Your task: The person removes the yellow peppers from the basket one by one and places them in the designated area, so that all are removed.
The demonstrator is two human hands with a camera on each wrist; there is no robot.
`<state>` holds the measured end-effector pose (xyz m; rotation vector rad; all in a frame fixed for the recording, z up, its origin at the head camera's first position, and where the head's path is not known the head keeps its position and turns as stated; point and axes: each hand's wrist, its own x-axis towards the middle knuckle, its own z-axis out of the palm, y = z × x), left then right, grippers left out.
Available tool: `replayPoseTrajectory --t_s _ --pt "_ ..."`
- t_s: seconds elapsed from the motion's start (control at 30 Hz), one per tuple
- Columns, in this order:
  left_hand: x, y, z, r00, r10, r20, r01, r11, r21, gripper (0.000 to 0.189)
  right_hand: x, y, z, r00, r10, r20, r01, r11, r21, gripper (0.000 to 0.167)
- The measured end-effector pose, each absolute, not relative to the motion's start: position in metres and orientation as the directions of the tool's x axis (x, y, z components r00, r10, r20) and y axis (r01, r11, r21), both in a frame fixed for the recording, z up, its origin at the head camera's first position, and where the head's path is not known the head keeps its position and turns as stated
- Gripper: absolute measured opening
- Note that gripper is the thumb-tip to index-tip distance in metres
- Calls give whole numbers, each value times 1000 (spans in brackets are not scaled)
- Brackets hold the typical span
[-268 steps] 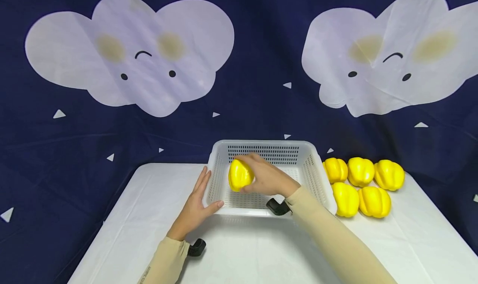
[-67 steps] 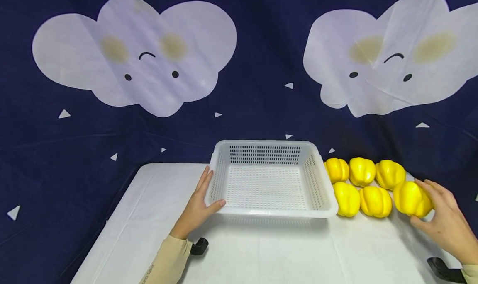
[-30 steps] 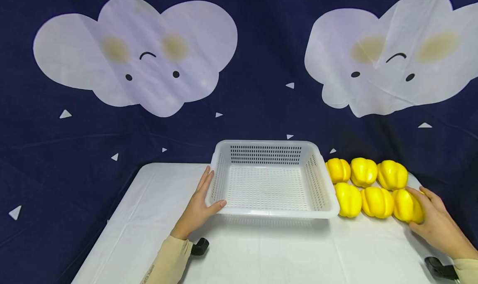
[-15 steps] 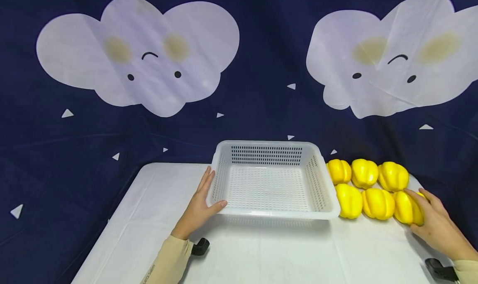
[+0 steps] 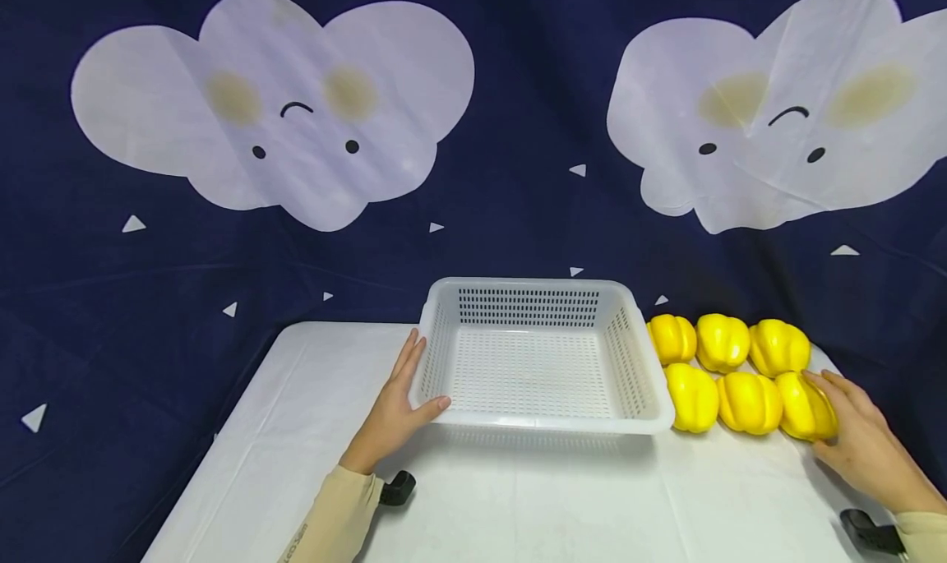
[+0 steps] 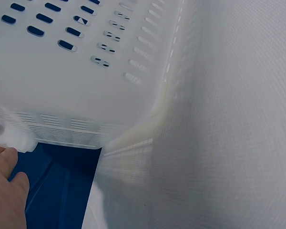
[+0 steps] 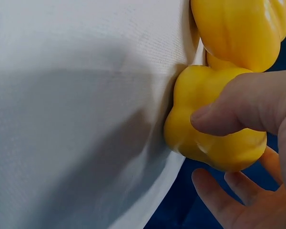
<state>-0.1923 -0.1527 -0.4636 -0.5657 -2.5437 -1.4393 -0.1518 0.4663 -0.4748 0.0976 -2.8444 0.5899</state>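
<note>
My left hand (image 5: 392, 419) rests on the left side of a white perforated plastic basket (image 5: 547, 422), fingers straight along its outer wall, thumb at the front corner. In the left wrist view, fingertips (image 6: 7, 160) show at the basket's rim. On the right, my right hand (image 5: 866, 440) holds a yellow bell pepper (image 5: 802, 407) at the right end of the front row. The right wrist view shows the thumb (image 7: 229, 107) across that pepper and one finger reaching behind it, other fingers spread below. The pepper sits against its neighbour (image 5: 750, 403).
More yellow bell peppers stand in two rows right of the basket, including a back-row pepper (image 5: 779, 349) and one beside the basket wall (image 5: 691, 399). A white cloth covers the table (image 5: 555, 497). Behind hangs a dark blue curtain (image 5: 533, 136) with clouds.
My right hand has carried the pepper from inside the basket to the front row's right end and lowered it there. In the last half second it turns slightly. My left hand stays at the basket.
</note>
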Motion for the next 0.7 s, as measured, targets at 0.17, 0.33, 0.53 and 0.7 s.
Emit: replayPoseTrajectory --t_s 0.17,0.33,0.53,0.7 --pt "-192 -153 -462 -917 241 318 396 466 791 97 -150 465 -474 -967 -17 254 -116 918 -378 105" --pt "-191 -152 -462 -918 239 315 393 463 794 96 -151 465 -474 -966 -20 257 -117 922 -368 104" --pt "-192 -152 -463 -917 240 319 397 462 793 95 -150 468 -478 -950 -67 305 -179 918 -354 100" --pt "-192 -153 -463 -915 244 321 401 466 789 96 -150 470 -479 -951 -71 302 -181 918 -354 101"
